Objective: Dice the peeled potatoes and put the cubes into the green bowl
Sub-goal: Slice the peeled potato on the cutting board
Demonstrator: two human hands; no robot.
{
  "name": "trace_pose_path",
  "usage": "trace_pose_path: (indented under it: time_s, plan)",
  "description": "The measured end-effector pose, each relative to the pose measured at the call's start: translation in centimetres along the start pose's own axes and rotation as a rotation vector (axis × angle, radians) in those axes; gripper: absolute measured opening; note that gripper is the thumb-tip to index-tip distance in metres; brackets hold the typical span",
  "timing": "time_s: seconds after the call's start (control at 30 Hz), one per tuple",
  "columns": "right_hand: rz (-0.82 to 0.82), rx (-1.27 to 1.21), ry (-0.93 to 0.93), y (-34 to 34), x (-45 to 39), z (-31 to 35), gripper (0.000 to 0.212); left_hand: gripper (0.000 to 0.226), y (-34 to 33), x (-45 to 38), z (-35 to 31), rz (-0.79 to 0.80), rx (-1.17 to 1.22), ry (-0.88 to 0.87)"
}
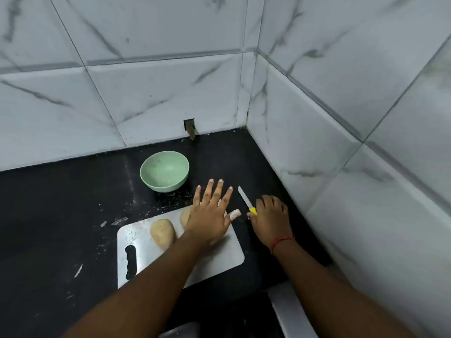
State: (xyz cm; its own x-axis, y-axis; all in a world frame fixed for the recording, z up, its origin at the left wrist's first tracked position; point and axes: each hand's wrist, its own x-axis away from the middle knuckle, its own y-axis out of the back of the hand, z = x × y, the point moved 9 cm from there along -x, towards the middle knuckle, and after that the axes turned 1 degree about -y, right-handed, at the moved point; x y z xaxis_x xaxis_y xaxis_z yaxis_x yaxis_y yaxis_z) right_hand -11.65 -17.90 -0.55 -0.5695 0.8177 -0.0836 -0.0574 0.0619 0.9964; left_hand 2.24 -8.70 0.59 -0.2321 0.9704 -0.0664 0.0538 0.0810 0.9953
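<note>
At centre frame, two potatoes [163, 233] lie on the board [219, 259]. The left hand [209, 215] is spread flat over one. The right hand [271, 219] grips the knife [247, 201]. The bowl [164, 171] sits above them.

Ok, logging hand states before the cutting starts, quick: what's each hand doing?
Left hand: open, fingers spread above the cutting board.
Right hand: holding the knife by its yellow handle.
</note>
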Motion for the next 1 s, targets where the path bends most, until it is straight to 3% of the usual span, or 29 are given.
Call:
trace_pose_path:
  time_s: [0.27, 0.5, 0.73, 0.83, 1.0]
  plan:
    - [-0.035, -0.040, -0.056, -0.3, 1.8, -0.5, 0.012, 0.081, -1.3, 0.9, -1.2, 0.054, -0.042, -0.005]
    - [-0.066, -0.465, -0.132, 1.3, 2.0, 2.1, 0.012, 0.075, 0.6, 3.9, 1.9, -0.017, -0.038, 0.054]
    - [0.053, -0.786, -0.058, 1.9, 2.4, 8.4, 0.012, 0.073, 1.5, 9.1, 8.5, -0.038, -0.052, 0.255]
    - [0.096, -0.887, -0.032, 2.3, 2.8, 10.9, 0.007, 0.082, 1.1, 11.2, 10.8, -0.011, -0.042, 0.342]
    - [0.207, -0.952, 0.025, 2.0, 4.2, 14.9, 0.011, 0.082, 0.4, 13.2, 12.0, 0.103, -0.025, 0.350]
